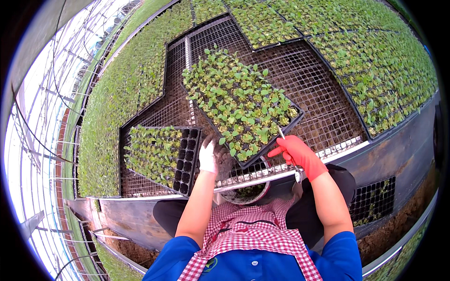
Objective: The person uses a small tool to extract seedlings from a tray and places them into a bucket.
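Observation:
A black plug tray of leafy seedlings [239, 100] lies at a slant on the mesh bench in front of me. My right hand [297, 153], in a red rubber glove, is at its near right corner. That hand closes around a slim metal tool [281, 133], with one finger pointing left. My left hand [208, 155], in a white glove with soil-dark fingertips, sits between this tray and a smaller-looking one; its fingers look apart, with nothing visible in them. The left tray of small seedlings [154, 154] has bare dark cells [185, 159] along its right side.
Dense seedling trays [370, 75] border the exposed bench mesh [304, 77]. A round tub [248, 191] with green bits stands below the bench edge, between my knees. An emptied-looking black tray [373, 200] lies low at right. A white rail [347, 148] runs along the bench front.

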### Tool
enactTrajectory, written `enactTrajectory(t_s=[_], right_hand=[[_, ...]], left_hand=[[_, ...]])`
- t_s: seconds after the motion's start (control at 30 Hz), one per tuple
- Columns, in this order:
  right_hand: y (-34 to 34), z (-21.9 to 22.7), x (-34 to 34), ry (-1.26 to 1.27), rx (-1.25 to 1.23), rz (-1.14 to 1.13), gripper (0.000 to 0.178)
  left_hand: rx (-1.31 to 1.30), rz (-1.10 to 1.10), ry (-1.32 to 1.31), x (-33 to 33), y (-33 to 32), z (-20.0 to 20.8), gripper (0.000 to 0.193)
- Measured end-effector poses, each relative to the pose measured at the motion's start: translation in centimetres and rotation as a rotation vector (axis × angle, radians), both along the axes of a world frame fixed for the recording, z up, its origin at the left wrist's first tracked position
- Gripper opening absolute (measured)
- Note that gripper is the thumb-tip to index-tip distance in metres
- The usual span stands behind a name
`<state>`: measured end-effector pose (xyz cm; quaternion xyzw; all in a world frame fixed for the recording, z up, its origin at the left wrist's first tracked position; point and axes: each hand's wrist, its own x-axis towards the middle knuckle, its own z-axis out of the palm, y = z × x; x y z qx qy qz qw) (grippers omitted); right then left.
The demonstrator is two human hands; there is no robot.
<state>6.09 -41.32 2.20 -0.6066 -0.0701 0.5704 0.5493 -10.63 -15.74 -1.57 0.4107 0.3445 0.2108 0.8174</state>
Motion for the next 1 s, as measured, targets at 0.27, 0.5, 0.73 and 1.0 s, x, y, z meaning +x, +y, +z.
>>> enactTrajectory(t_s=[0.27, 0.5, 0.73, 1.0], right_hand=[[-3.2, 3.3, 1.9, -0.117, 0.092, -0.135, 0.063], [-2.2, 6.4, 1.9, -0.664, 0.340, -0.415, 0.050], [6.0, 4.6, 3.5, -0.834, 0.361, -0.299, 0.025], [8.4, 3.5, 4.2, -1.140, 0.090, -0.154, 0.023]], left_hand=[[1.275, -0.061, 0.336, 2.6, -3.8, 6.5, 0.037], [1.164, -0.074, 0.301, -0.9, -4.1, 4.5, 0.038], [1.282, -0.201, 0.476, -7.4, -6.2, 2.6, 0.043], [1.337, -0.230, 0.411, -7.8, -6.3, 1.9, 0.044]])
